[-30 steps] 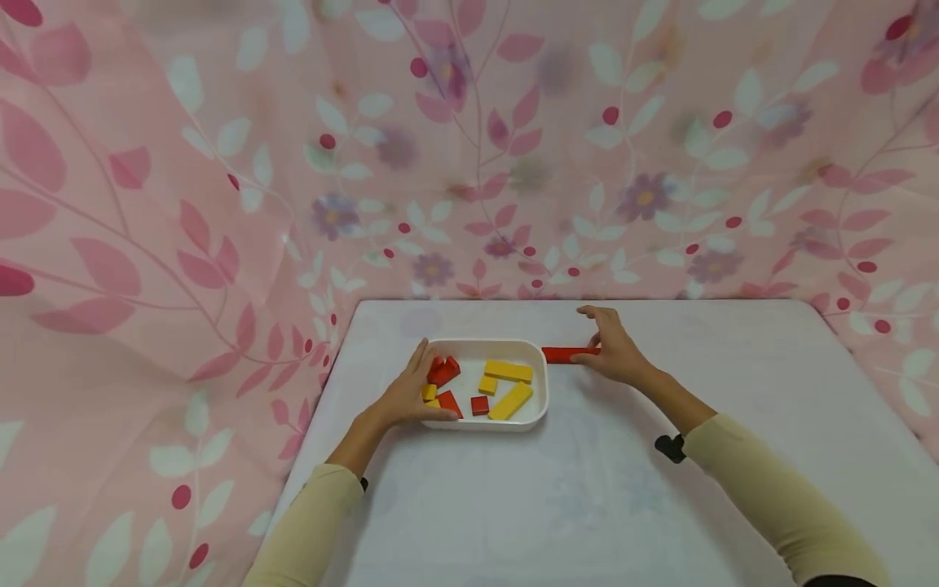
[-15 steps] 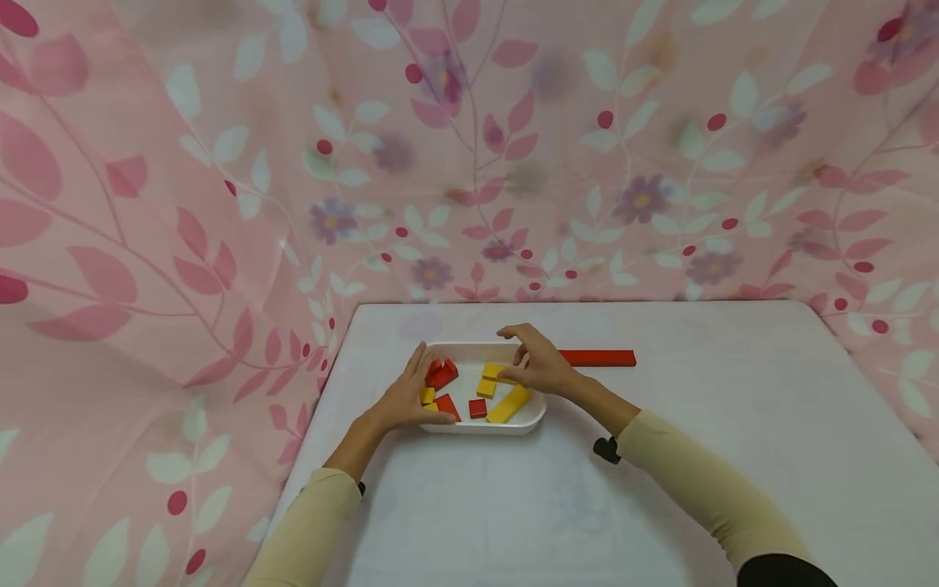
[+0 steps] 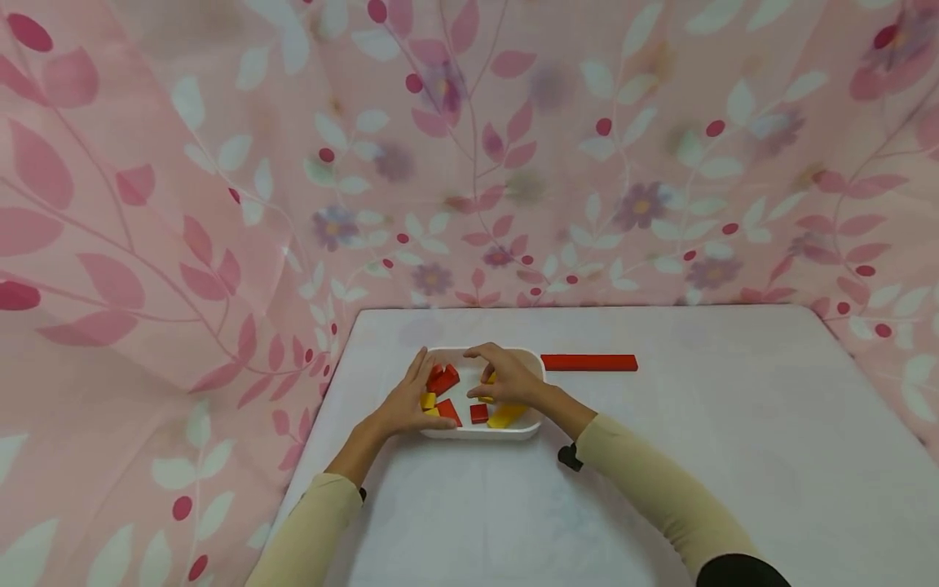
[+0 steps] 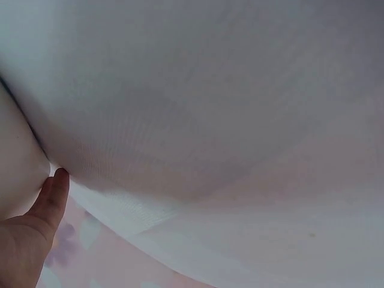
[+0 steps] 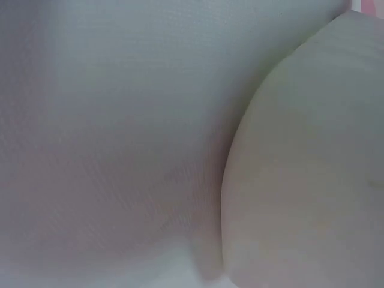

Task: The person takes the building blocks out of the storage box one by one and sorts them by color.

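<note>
Toward the far edge of the bench, left of its middle, your tray sits flat: a shallow white oblong with rounded corners and a smooth rim. Red and yellow blocks lie scattered in it. Near its front wall you have one small square red block and, left of that, one red block with a slanted edge. Behind them is a notched red shape, one piece or two, you cannot tell. Two yellow blocks show at the left end, and one long yellow block lies aslant at the right; your right grip partly covers further yellow, so its count is unclear.

That grip is released above the tray, thumb and forefinger apart. Your left grip is spread, fingers straight along the tray's left end, thumb along the front rim.

One long red bar lies on the bench just beside the tray's right end. Your two sleeves are cream. Behind the bench hangs pink cloth printed with leaves and flowers.
</note>
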`<state>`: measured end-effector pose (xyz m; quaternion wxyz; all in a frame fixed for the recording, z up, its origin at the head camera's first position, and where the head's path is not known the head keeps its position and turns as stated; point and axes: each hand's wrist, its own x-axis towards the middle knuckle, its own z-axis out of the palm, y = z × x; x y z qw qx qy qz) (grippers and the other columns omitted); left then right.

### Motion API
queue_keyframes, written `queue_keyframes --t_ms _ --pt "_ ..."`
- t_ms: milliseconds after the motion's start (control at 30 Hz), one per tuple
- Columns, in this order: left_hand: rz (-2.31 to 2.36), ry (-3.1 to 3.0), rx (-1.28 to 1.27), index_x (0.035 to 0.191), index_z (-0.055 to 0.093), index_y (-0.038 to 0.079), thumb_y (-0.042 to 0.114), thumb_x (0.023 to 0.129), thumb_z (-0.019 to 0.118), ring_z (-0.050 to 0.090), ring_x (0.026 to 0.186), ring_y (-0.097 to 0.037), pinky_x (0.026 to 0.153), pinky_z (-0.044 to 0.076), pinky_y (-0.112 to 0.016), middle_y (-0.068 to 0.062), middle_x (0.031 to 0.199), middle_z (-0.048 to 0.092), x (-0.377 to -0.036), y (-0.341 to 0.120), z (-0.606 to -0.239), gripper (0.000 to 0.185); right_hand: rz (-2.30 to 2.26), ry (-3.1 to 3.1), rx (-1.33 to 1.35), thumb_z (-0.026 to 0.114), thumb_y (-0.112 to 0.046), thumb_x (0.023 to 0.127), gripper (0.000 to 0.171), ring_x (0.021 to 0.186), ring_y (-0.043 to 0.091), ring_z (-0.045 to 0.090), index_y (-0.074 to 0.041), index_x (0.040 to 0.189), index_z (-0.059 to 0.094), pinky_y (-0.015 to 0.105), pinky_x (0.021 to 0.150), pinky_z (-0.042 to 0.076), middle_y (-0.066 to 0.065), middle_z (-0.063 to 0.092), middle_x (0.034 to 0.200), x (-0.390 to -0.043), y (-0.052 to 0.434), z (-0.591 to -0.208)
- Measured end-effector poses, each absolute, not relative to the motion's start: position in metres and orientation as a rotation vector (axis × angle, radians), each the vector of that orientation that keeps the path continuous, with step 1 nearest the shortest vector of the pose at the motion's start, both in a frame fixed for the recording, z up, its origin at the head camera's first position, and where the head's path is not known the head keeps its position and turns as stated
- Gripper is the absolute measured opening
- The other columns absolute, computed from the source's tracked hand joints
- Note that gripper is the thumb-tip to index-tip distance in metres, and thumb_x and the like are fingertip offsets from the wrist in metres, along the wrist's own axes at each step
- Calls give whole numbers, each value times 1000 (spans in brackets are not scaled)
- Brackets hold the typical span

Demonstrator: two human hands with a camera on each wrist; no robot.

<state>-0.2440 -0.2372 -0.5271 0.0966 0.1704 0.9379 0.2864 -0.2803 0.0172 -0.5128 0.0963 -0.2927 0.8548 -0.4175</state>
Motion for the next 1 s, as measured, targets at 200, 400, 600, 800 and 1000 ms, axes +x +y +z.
queue_keyframes --t_ms 200,400,600,800,1000 --pt "859 2776 493 161 7 20 63 66 81 22 150 -39 110 34 -66 -8 168 -3 -240 -238 -529 128 -1227 2511 -838 82 -27 81 71 82 15 63 -17 144 49 19 73 57 6 52 142 -281 9 -520" --pt "865 2785 498 161 4 22 65 67 80 23 150 -38 109 36 -65 -5 168 -4 -242 -237 -531 128 -1262 2477 -865 82 -22 82 70 74 18 62 -15 143 50 20 71 58 7 54 141 -286 0 -527" --pt "896 2773 492 161 1 21 59 68 82 23 151 -37 111 36 -62 -5 168 -5 -243 -235 -532 129 -1306 2409 -925 80 -13 83 73 63 19 61 -18 147 46 23 65 58 4 52 146 -291 -12 -535" --pt "910 2781 513 161 3 20 60 67 82 22 151 -38 110 36 -63 -8 168 -2 -242 -233 -530 129 -1287 2458 -873 82 -16 81 76 66 18 60 -24 148 46 22 69 58 -2 51 147 -291 -21 -534" --pt "881 2789 504 161 3 20 66 66 79 21 151 -37 111 35 -62 -7 168 -3 -243 -235 -528 130 -1259 2487 -912 81 -18 83 75 79 18 60 -26 148 45 20 70 57 -3 52 147 -293 -29 -537"
